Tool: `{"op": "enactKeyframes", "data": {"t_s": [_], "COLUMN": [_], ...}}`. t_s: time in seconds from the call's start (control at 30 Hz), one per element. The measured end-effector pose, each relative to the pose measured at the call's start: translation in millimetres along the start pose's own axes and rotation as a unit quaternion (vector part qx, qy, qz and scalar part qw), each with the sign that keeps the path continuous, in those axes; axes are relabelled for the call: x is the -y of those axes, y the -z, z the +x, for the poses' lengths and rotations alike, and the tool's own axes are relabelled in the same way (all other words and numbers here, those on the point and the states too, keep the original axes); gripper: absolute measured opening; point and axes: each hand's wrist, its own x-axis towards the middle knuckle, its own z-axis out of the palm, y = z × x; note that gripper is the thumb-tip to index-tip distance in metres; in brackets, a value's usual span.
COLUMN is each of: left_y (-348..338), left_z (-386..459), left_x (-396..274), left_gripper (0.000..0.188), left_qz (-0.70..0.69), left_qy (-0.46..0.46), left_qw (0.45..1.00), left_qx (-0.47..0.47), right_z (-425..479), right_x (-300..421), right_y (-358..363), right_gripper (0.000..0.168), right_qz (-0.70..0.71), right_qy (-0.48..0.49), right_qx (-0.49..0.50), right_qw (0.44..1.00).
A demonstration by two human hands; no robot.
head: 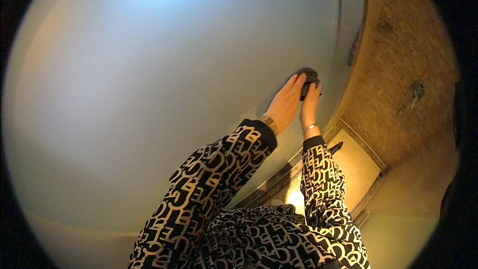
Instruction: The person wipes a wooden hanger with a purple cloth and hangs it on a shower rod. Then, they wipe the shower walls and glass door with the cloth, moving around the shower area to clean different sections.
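A small dark item (309, 73), rounded at its upper end and perhaps a pad or folded cloth, lies against a broad, smooth pale surface (168, 93). Both my hands are on it. My left hand (284, 102) lies along its left side, back of the hand showing, fingertips over its edge. On the other side my right hand (310, 101) has its fingers stretched up along the item. Part of the item shows between the hands; the fingers hide the rest. The left wrist carries a watch or wide bracelet, the right a thin bangle.
A brown, patterned surface (403, 37) curves along the right, with a small grey-green object (416, 91) on it. At lower right is a dark-framed pale panel (354, 153). A bright light (295, 198) glows between my printed sleeves.
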Motion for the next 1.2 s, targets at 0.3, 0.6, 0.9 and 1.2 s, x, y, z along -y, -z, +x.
{"op": "enactKeyframes", "data": {"t_s": [0.3,0.6,0.9,1.2], "left_y": [35,0,65,-48], "left_z": [-15,-174,-103,-230], "left_x": [-26,-30,91,-44], "left_gripper": [0.066,0.061,0.078,0.03], "left_qz": [-0.1,-0.06,-0.022,-0.185], "left_qy": [-0.099,-0.019,0.171,0.036], "left_qw": [0.989,0.998,0.962,0.955], "left_qx": [0.039,-0.025,-0.212,0.23], "right_z": [-84,-133,-31,-201], "right_x": [33,90,237,49], "right_y": [43,53,-5,48], "right_gripper": [0.075,0.071,0.072,0.06], "right_qz": [-0.015,-0.248,-0.25,-0.408], "right_qy": [-0.054,0.282,0.459,0.331], "right_qx": [-0.051,0.022,-0.064,0.335], "right_qw": [0.997,0.926,0.85,0.782]}}
